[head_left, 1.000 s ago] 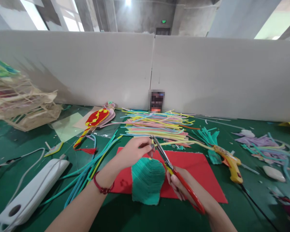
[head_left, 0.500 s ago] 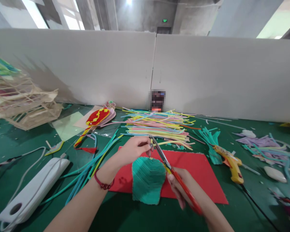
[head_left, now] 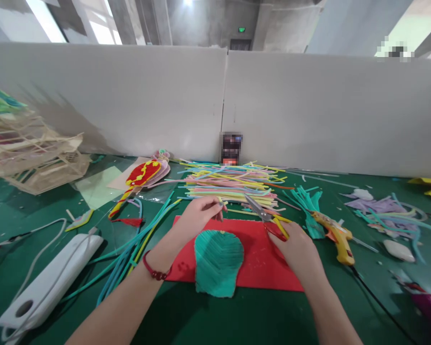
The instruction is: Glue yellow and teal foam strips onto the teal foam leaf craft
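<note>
My left hand (head_left: 206, 211) is closed in a pinch above the red sheet (head_left: 262, 249), with a small pale yellow piece (head_left: 221, 201) at its fingertips. My right hand (head_left: 296, 242) grips a pair of scissors (head_left: 260, 210) with red and yellow handles. Their blades point up and left, apart from my left hand. Below the hands, a teal leaf-like piece (head_left: 219, 263) covered in slanting strips lies partly on the red sheet and overhangs its near edge. A small yellowish bit shows at its top.
Behind the hands lies a pile of pastel strips (head_left: 233, 184). A yellow glue gun (head_left: 339, 239) rests at right, beside a teal bundle (head_left: 311, 206). At left are a white power strip (head_left: 53, 282), blue-green strips (head_left: 125, 258) and a red-and-yellow fan shape (head_left: 143, 173). A white partition (head_left: 129, 96) stands behind.
My right hand has moved right and up, carrying the scissors away from my left fingertips; the scissors have turned to a flatter angle. My left hand stays pinched in nearly the same place.
</note>
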A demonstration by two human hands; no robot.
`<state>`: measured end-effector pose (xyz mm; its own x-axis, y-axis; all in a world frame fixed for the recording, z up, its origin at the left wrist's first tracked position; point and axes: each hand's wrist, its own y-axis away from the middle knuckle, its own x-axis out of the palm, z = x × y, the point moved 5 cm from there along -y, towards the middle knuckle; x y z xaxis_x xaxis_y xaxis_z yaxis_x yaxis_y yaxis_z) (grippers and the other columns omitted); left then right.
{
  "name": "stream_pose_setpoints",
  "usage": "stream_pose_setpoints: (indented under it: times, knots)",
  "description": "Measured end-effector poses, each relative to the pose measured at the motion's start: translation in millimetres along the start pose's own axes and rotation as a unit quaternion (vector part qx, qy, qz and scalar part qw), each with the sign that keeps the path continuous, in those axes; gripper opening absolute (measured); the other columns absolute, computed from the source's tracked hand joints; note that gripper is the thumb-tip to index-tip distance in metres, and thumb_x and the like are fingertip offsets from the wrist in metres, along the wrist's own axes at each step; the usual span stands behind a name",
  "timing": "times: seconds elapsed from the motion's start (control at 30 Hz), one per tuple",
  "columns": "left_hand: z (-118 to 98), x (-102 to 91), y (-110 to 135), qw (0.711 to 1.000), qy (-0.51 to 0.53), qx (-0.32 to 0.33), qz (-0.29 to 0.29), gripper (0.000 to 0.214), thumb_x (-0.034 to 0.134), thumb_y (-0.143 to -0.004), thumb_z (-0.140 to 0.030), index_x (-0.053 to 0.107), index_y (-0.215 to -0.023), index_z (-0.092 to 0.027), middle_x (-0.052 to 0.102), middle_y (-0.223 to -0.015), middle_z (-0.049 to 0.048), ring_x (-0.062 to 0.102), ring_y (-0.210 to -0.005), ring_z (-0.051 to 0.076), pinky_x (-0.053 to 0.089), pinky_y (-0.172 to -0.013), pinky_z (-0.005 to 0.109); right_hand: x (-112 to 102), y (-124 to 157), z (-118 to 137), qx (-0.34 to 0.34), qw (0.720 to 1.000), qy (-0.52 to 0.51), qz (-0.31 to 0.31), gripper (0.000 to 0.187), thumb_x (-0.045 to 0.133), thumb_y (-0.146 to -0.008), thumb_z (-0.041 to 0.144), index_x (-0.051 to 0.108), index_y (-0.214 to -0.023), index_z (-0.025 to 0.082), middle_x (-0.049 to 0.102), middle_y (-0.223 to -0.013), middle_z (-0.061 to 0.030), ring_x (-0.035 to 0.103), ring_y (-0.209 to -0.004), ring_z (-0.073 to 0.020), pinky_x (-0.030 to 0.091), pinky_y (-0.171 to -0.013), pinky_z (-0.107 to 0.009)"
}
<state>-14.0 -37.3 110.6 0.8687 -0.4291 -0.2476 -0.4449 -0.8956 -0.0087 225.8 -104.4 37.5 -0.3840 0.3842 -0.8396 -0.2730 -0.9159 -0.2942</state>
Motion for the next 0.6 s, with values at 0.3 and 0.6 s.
stream_pose_setpoints:
  times: [0.3,0.6]
  knots:
    - [5,27.3,8,1.000,-0.007,0.000,-0.011,0.018,0.050,-0.082,-0.030,0.058,-0.072,-0.018,0.057,-0.070,-0.0008,0.055,-0.070,0.015,0.044,-0.066,0.026,8,0,-15,-0.003,0.999,-0.010,-0.032,0.027,0.057,-0.077,0.036,0.072,-0.088,0.017,0.064,-0.090,-0.0126,0.061,-0.082,-0.0267,0.048,-0.076,-0.040]
    - [45,54.4,39,1.000,-0.024,0.013,-0.015,0.022,0.050,-0.082,-0.032,0.059,-0.067,-0.018,0.061,-0.072,0.0023,0.058,-0.074,0.017,0.042,-0.071,0.027,19,17,58,0.039,0.909,-0.401,0.104,0.024,0.066,-0.072,0.045,0.073,-0.076,0.023,0.071,-0.084,-0.0060,0.065,-0.082,-0.0224,0.051,-0.071,-0.032]
